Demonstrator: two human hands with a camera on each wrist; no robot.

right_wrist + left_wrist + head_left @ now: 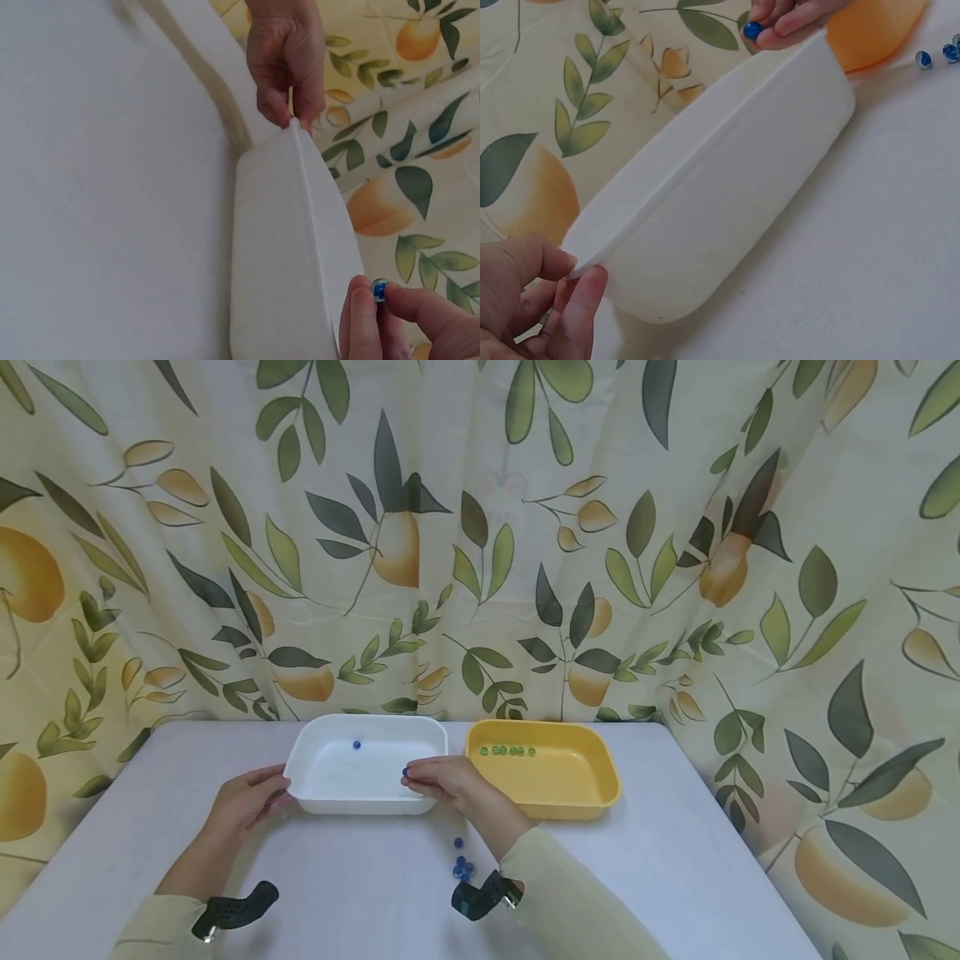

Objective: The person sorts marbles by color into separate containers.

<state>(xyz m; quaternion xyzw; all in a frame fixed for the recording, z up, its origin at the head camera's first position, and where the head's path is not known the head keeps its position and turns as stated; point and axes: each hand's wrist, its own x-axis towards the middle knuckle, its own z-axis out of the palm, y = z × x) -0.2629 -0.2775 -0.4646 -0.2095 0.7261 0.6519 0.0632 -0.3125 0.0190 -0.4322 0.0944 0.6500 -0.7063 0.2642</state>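
A white tray (360, 806) stands on the table, with one blue marble (357, 745) lying inside toward the back. My left hand (247, 802) pinches the tray's left rim between thumb and fingers, as the left wrist view also shows. Over the tray's right end, my right hand (450, 779) holds a blue marble (380, 290) between thumb and fingertips. Several more blue marbles (463, 867) lie on the table in front, near the right wrist.
To the right of the white tray stands a yellow tray (570, 810) with several green marbles (510, 751) in a row at its back left. A white cloth (360, 893) covers the table. A patterned curtain (480, 568) hangs behind.
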